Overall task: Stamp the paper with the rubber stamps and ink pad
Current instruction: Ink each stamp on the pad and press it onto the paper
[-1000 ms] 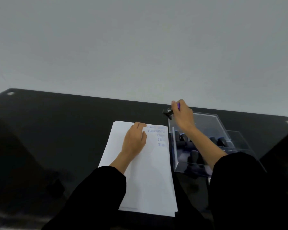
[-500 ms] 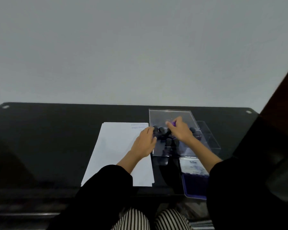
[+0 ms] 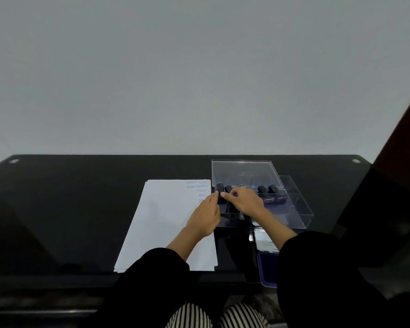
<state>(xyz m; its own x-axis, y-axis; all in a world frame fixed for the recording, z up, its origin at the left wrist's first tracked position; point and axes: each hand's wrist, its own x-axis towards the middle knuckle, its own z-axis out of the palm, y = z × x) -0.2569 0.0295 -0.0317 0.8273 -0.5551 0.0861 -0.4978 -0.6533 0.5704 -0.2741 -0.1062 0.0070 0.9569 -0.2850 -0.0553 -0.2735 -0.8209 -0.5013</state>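
A white paper [image 3: 166,223] lies on the black table [image 3: 69,209], with blue stamped words [image 3: 198,186] at its far right corner. To its right stands a clear plastic box [image 3: 298,209] holding several black rubber stamps [image 3: 267,190]. My right hand [image 3: 245,201] is inside the box, its fingertips pinched on a stamp with a purple mark, mostly hidden. My left hand [image 3: 205,217] rests flat on the paper's right edge, fingers touching the box's left side. A blue ink pad [image 3: 266,266] lies open near the front edge, partly hidden by my right sleeve.
The box's clear lid [image 3: 244,172] stands open behind the stamps. A pale wall rises behind the table. A dark brown panel [image 3: 402,138] stands at the far right. Striped trousers [image 3: 199,316] show below the table edge.
My right hand has carried the stamp from beyond the paper's far corner down into the box. My left hand has slid right to the paper's edge beside the box. The view has tilted.
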